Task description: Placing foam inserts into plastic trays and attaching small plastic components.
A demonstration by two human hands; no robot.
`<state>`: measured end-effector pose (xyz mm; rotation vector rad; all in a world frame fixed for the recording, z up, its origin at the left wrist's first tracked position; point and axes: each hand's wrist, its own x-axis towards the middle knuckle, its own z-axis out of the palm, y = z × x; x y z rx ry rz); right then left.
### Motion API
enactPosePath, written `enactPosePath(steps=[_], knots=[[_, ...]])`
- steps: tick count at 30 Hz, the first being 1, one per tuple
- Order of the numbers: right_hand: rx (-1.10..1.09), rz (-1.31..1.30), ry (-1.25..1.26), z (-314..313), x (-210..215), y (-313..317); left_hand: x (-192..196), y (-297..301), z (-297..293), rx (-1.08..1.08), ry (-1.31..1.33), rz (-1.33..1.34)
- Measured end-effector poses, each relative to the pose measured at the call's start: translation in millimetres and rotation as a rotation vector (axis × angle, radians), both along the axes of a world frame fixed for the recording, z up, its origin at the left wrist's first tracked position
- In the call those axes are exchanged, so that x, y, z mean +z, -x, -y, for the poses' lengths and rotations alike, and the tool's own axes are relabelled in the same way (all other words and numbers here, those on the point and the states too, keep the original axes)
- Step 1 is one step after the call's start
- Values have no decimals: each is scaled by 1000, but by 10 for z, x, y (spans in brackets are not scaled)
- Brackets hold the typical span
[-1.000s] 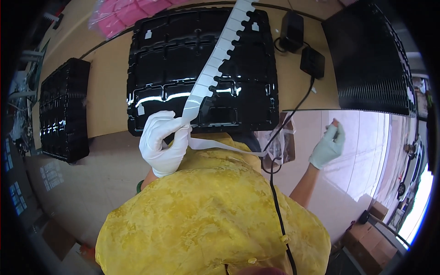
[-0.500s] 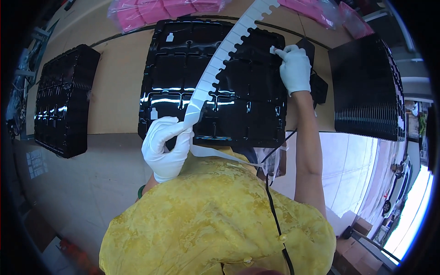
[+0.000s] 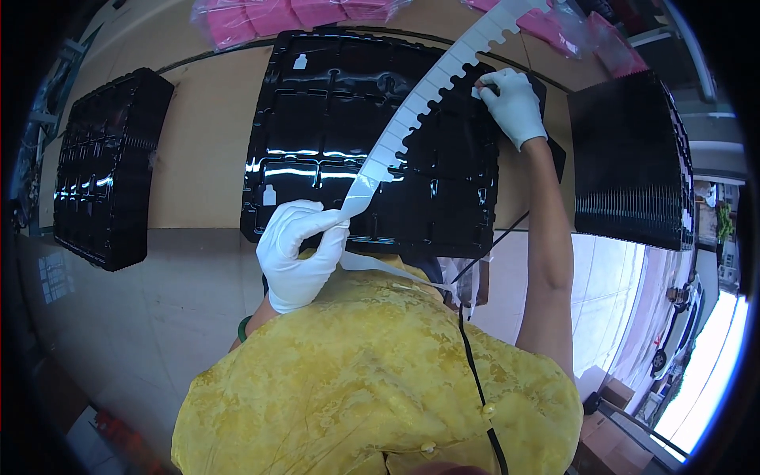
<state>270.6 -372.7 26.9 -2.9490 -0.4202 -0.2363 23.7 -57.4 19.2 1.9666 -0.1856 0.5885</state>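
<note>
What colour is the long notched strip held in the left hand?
White: the notched strip stands out against the glossy black tray in the head view, pinched by the left hand.

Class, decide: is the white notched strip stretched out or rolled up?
Stretched out: the white notched strip runs from the left hand diagonally across the black tray.

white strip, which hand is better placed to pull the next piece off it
Right. The right hand already touches the white strip over the black tray; the left hand pinches its lower end.
</note>
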Motion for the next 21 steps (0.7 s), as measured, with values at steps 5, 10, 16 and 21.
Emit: enactPosePath(steps=[5, 10, 16, 21], knots=[[0, 12, 6, 31, -67, -50, 13, -9, 24, -15, 11, -7], [31, 69, 81, -4, -84, -45, 35, -22, 41, -25, -8, -2], [78, 93, 104, 10, -95, -28, 29, -17, 33, -31, -13, 2], [46, 103, 115, -16, -118, -14, 21, -12, 38, -32, -4, -8]])
